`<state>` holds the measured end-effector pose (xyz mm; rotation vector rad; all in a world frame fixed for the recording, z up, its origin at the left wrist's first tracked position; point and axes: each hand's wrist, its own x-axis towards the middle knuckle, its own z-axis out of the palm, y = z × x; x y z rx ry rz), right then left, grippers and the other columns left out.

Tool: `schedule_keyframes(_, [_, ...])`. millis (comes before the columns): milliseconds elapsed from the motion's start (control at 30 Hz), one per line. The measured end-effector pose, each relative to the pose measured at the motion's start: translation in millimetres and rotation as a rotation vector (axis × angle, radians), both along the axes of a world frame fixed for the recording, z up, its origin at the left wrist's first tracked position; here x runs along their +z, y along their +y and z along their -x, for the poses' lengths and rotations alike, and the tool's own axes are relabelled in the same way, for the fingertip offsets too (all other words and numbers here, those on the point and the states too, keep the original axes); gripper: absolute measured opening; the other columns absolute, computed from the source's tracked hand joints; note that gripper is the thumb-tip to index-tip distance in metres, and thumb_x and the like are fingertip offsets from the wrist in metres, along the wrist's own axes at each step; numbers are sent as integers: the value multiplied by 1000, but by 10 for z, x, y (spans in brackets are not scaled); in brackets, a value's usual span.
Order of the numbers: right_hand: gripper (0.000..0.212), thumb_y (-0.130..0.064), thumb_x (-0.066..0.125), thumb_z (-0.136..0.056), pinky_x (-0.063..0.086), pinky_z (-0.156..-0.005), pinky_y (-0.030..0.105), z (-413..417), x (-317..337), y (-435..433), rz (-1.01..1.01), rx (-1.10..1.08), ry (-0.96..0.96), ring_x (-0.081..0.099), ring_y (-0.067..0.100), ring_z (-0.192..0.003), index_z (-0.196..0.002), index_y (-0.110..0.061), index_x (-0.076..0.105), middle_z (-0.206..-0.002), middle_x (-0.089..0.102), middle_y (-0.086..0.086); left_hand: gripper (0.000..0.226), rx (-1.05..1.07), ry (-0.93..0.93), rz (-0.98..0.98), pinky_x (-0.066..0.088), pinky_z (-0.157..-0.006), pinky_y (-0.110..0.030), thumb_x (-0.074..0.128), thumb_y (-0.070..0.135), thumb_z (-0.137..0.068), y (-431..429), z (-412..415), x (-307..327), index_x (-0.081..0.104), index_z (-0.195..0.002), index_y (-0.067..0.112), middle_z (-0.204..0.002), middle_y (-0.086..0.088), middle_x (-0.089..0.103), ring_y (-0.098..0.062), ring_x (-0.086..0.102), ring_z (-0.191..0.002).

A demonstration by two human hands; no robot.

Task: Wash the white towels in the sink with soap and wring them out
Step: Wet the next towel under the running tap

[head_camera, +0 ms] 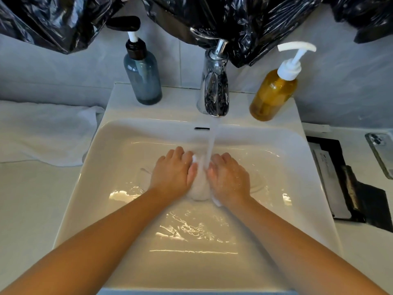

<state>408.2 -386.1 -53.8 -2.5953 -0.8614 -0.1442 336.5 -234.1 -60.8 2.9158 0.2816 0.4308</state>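
A small white towel (199, 189) is bunched up in the middle of the white sink (127, 188), under the running stream from the chrome tap (213, 90). My left hand (173, 173) grips the towel's left side and my right hand (228, 176) grips its right side, fingers curled around it. Most of the towel is hidden between my hands. Water pools in the basin. A blue-grey pump bottle (143, 75) stands at the sink's back left and an amber pump bottle (274, 90) at the back right.
More white towels (46, 133) lie on the counter to the left of the sink. Black plastic bags (234, 20) hang above the tap. At the right lie a dark tray (344, 184) and a phone (380, 152).
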Motion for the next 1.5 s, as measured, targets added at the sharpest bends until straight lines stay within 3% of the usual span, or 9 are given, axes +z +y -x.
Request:
schedule_keyframes(200, [36, -38, 33, -105, 44, -73, 33, -77, 199, 27, -54, -128, 361, 61, 26, -85, -99, -21, 65, -93, 64, -1, 61, 139, 214, 187, 35, -62, -33, 10, 50, -92, -31, -158, 275, 59, -100, 14, -98, -8, 57, -32, 59, -85])
schedule_keyframes(400, [58, -58, 25, -95, 52, -85, 37, -42, 548, -171, -133, -72, 605, 63, 26, -94, -111, -21, 68, -104, 70, 2, 34, 60, 101, 619, 38, -65, -30, 58, 36, -97, 142, 19, 627, 71, -83, 7, -80, -4, 56, -17, 52, -70])
schedule_keyframes(700, [16, -15, 62, -97, 53, -82, 29, 200, 986, -615, -468, 30, 713, 68, 6, -87, -94, -13, 78, -94, 76, 4, 22, 115, -39, 897, 39, -61, -17, 57, 24, -98, 104, 402, 1505, 65, -84, 9, -75, 1, 58, -2, 47, -61])
schedule_keyframes(800, [15, -10, 75, -86, 46, -74, 16, 296, 1130, -623, -405, 47, 730, 62, -1, -77, -86, -24, 70, -86, 69, -9, 14, 26, 134, 800, 43, -74, -24, 66, 18, -92, 86, 468, 1631, 58, -103, 15, -96, 2, 58, -12, 55, -83])
schedule_keyframes(900, [28, -9, 70, -86, 45, -66, 22, 339, 1221, -594, -156, 20, 709, 57, 17, -82, -106, -25, 61, -93, 59, -1, 49, -77, 430, 364, 44, -92, -29, 68, 20, -91, 120, 525, 1509, 46, -134, 23, -127, -1, 46, -22, 55, -108])
schedule_keyframes(967, [14, -10, 60, -90, 43, -67, 30, 350, 1264, -538, 28, 78, 627, 57, 23, -85, -96, -22, 64, -89, 58, 0, 37, -37, 515, 211, 45, -89, -33, 62, 27, -95, 107, 535, 1435, 53, -130, 15, -126, -7, 47, -27, 56, -103])
schedule_keyframes(1033, [22, -13, 54, -93, 38, -64, 32, 351, 1341, -482, 51, 73, 552, 52, 24, -79, -72, -19, 54, -77, 50, -2, 26, 23, 445, 264, 44, -80, -35, 58, 30, -96, 96, 490, 1430, 63, -106, 6, -108, -12, 54, -29, 55, -94])
schedule_keyframes(1133, [20, -15, 50, -99, 36, -63, 25, 278, 1499, -460, -171, 29, 581, 50, 21, -78, -79, -14, 55, -78, 49, -2, 25, 86, 236, 688, 37, -66, -32, 56, 31, -97, 114, 425, 1628, 58, -86, 9, -84, -4, 55, -21, 50, -78])
schedule_keyframes(1500, [31, -3, 47, -97, 28, -50, 16, 92, 2563, -257, -557, 141, 450, 37, -1, -53, -69, -16, 47, -65, 38, -7, 7, -12, -234, 980, 46, -73, -28, 52, 26, -99, 111, 193, 2599, 57, -96, 22, -93, 5, 57, -9, 55, -84])
